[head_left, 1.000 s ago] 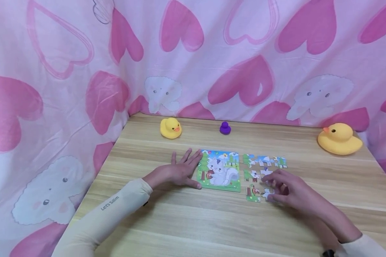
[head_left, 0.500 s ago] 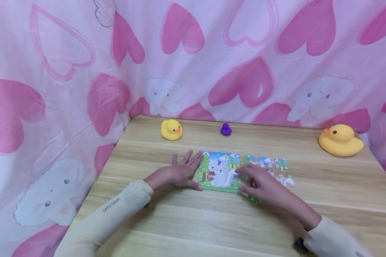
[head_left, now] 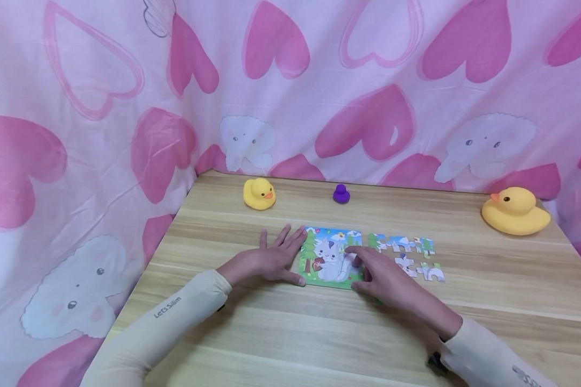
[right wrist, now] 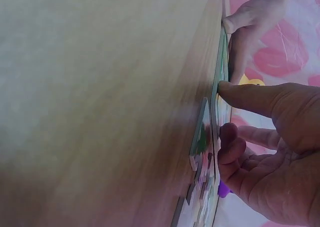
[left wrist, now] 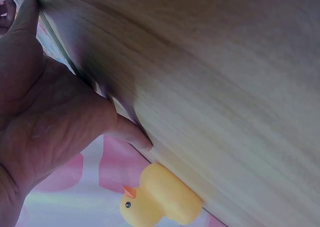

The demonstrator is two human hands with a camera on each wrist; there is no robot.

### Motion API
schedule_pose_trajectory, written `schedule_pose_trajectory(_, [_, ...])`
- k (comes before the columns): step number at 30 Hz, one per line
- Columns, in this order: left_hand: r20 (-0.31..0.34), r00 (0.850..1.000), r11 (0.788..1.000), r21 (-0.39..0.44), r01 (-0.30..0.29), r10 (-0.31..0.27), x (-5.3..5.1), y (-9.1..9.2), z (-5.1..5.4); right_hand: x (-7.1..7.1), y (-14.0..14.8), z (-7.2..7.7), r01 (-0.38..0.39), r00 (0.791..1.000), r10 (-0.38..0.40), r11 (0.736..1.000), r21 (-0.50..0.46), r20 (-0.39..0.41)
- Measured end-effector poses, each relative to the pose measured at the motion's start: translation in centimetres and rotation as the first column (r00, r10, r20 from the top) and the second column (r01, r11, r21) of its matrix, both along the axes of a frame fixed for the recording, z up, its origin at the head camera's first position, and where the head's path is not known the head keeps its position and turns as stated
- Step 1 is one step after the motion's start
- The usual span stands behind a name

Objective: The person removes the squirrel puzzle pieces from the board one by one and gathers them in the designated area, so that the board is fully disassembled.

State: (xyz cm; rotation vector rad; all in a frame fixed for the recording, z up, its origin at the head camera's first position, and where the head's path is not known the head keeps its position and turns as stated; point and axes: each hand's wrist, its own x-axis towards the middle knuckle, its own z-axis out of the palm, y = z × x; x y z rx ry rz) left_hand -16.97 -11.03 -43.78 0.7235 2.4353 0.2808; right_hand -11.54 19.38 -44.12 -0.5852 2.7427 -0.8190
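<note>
A picture puzzle board [head_left: 329,269] with a white squirrel lies on the wooden table. My left hand [head_left: 271,263] rests flat at its left edge, fingers spread and thumb at the near corner; in the left wrist view this hand [left wrist: 45,107] lies along the board's edge. My right hand [head_left: 387,274] is over the board's right part, index finger reaching onto the picture and thumb at the near right corner. In the right wrist view this hand [right wrist: 280,142] has its thumb on the board's edge and other fingers bent; no piece shows between them. Loose puzzle pieces [head_left: 402,244] lie right of the board, some hidden by the right hand.
A yellow duck [head_left: 259,194] and a small purple duck [head_left: 341,194] stand behind the board. At the far right sits a larger yellow duck [head_left: 515,212]. A pink curtain with hearts [head_left: 368,121] hangs at the table's back and left.
My right hand has moved left from the loose pieces to the board's right side, uncovering pieces in the middle row. My left hand stays at the board's left edge.
</note>
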Motion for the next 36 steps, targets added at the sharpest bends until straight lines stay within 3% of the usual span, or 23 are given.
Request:
schedule_pose_trajectory(11, [-0.005, 1.0, 1.0, -0.003, -0.003, 0.003, 0.0, 0.0, 0.1, -0.8, -0.4, 0.1, 0.027, 0.997, -0.028, 1.0, 0.013, 0.068])
schedule_pose_trajectory(17, [0.005, 1.0, 1.0, -0.002, -0.006, 0.006, 0.0, 0.0, 0.2, -1.4, -0.3, 0.3, -0.007, 0.993, 0.006, 1.0, 0.005, 0.119])
schedule_pose_trajectory(27, [0.001, 1.0, 1.0, 0.001, -0.003, 0.003, 0.2, 0.1, 0.4, -2.3, -0.3, 0.6, -0.113, 0.992, 0.107, 0.989, 0.098, 0.061])
schedule_pose_trajectory(36, [-0.01, 1.0, 1.0, 0.006, 0.002, -0.002, 0.1, 0.1, 0.1, -2.4, -0.4, 0.6, -0.098, 0.994, 0.092, 0.991, 0.093, 0.067])
